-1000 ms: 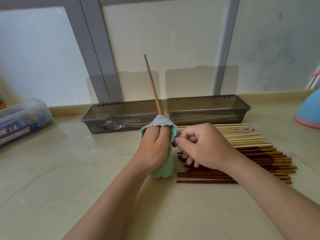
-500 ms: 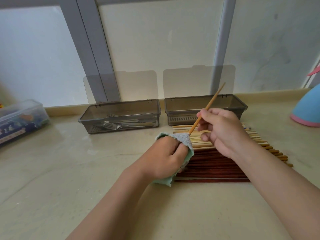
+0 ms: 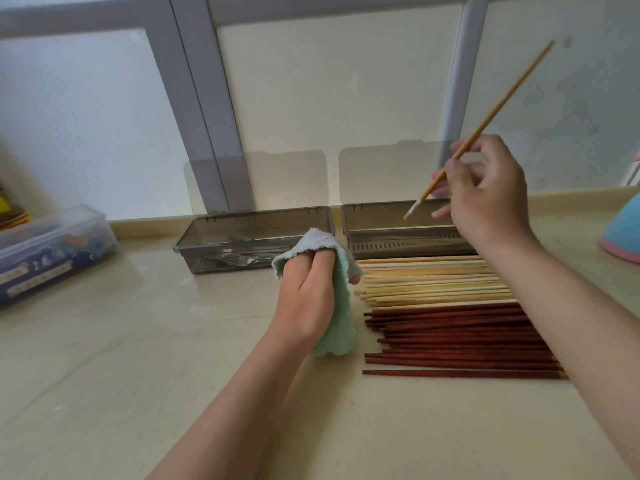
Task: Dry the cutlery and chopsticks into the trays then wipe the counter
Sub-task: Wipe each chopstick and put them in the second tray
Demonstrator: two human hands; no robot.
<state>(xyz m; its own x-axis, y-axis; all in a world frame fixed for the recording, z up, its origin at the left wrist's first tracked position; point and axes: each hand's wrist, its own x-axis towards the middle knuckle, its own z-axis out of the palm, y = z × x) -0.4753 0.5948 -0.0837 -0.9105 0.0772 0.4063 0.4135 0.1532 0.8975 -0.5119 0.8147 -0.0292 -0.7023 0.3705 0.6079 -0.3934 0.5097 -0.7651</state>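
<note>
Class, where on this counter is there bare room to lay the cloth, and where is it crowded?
Free: counter between plastic box and left hand, and nearside of the chopstick rows. Crowded: those rows back to the left tray and right tray.

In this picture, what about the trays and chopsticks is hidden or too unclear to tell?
Head view.
Contents of right tray: tinted wall and right hand hide them.
Count of forks in left tray: cloth covers part.
Right ends of counter chopsticks: under the right forearm.
Most of blue-pink object: cut by the right edge.
</note>
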